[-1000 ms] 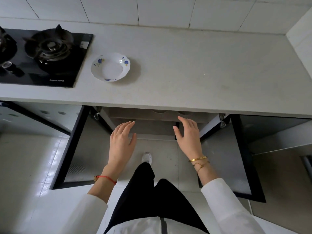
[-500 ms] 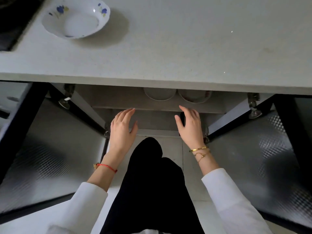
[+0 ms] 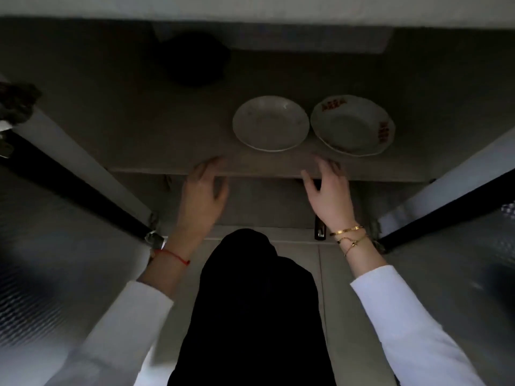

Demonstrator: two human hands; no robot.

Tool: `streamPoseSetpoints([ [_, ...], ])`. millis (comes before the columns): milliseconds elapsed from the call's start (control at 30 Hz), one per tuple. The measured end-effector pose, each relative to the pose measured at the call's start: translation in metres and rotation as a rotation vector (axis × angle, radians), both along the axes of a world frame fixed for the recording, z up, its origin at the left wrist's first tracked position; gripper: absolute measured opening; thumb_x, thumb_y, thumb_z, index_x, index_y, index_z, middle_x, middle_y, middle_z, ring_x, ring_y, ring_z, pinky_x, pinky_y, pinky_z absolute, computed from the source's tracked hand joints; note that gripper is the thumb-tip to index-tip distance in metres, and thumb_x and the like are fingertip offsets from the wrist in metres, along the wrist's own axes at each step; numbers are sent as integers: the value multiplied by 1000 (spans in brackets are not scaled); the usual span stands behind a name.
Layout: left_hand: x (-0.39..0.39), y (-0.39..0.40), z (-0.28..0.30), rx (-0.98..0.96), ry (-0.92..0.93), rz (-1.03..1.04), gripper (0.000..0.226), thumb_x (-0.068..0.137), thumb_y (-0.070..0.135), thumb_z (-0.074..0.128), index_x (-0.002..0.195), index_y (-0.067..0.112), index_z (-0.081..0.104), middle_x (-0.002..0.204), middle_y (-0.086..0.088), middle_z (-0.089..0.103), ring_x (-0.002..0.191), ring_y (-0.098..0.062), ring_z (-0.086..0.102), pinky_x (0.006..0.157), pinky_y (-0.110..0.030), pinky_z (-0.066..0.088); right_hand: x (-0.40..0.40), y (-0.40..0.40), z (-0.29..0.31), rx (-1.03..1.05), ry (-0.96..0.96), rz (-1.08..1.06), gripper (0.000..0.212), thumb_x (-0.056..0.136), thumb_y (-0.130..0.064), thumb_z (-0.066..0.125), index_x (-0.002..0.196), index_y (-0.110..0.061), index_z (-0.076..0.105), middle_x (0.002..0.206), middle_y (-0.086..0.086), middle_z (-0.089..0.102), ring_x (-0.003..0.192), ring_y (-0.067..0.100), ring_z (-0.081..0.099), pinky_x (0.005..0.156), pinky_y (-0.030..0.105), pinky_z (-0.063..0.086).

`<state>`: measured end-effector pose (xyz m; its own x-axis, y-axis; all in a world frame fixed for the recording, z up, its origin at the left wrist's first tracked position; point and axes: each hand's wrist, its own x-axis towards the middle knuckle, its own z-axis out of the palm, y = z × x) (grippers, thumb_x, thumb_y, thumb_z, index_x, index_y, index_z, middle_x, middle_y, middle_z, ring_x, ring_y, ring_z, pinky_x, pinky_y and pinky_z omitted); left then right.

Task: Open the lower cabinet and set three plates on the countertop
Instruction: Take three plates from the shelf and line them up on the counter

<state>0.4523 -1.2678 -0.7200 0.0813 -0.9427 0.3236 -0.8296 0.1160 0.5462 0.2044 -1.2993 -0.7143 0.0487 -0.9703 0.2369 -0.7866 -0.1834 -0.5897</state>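
Observation:
The lower cabinet stands open, and two plates rest side by side on its shelf (image 3: 139, 129). The left one is a plain white plate (image 3: 271, 123); the right one is a white plate with red marks on its rim (image 3: 352, 125). My left hand (image 3: 202, 197) is empty, fingers apart, with its fingertips at the shelf's front edge, left of the plates. My right hand (image 3: 328, 197) is also empty and spread, its fingertips at the shelf edge just below the gap between the plates. Only the countertop's underside edge (image 3: 250, 9) shows at the top.
Both cabinet doors are swung wide: the left door (image 3: 55, 246) and the right door (image 3: 459, 260), with patterned metal inner faces. A dark round object (image 3: 192, 59) sits at the back of the shelf. My black-trousered knee (image 3: 250, 302) fills the lower middle.
My view has dropped below the countertop, so the blue-flowered plate on top is out of sight. Both hands have moved forward and up to the shelf edge. The two shelf plates are fully visible.

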Motion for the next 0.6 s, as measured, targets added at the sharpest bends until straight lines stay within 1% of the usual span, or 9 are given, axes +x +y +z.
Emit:
streamPoseSetpoints([
  [167, 2, -27, -10, -17, 14, -18, 41, 90, 13, 58, 130, 7, 56, 125, -16, 60, 117, -33, 56, 101, -43, 45, 7, -28, -17, -29, -5, -26, 41, 96, -26, 53, 131, -5, 53, 126, 16, 60, 119, 34, 51, 101, 43, 43],
  [333, 5, -58, -5, 3, 39, -29, 43, 90, 13, 56, 133, 8, 54, 130, -15, 58, 119, -32, 57, 103, -39, 44, 15, -53, -14, -103, -55, -38, 37, 96, -25, 54, 127, -5, 56, 122, 16, 63, 115, 32, 57, 97, 39, 47],
  [367, 5, -65, -4, 8, 33, -23, 43, 90, 13, 56, 133, 8, 54, 130, -15, 59, 118, -32, 57, 103, -39, 45, 17, -58, -13, -99, -58, -47, 36, 96, -25, 53, 126, -6, 56, 119, 16, 64, 112, 31, 59, 94, 38, 48],
  [433, 5, -80, -4, 18, 14, 9, 42, 90, 15, 56, 132, 9, 55, 128, -16, 61, 113, -34, 60, 99, -40, 47, 20, -71, -10, -94, -36, -82, 33, 96, -26, 52, 121, -5, 58, 109, 17, 67, 101, 32, 63, 81, 34, 50],
  [500, 5, -98, -4, 47, 8, 45, 40, 91, 17, 55, 130, 9, 56, 126, -18, 62, 109, -37, 62, 96, -41, 48, 24, -82, -8, -77, 38, -140, 32, 97, -29, 49, 115, -4, 60, 103, 18, 67, 95, 34, 64, 69, 32, 47],
  [600, 4, -126, -6, 113, -1, 83, 34, 94, 21, 52, 124, 6, 59, 121, -24, 61, 107, -40, 59, 91, -40, 46, 29, -96, -7, 2, 152, -223, 37, 98, -34, 44, 107, -2, 61, 102, 20, 68, 93, 36, 65, 64, 32, 42],
])
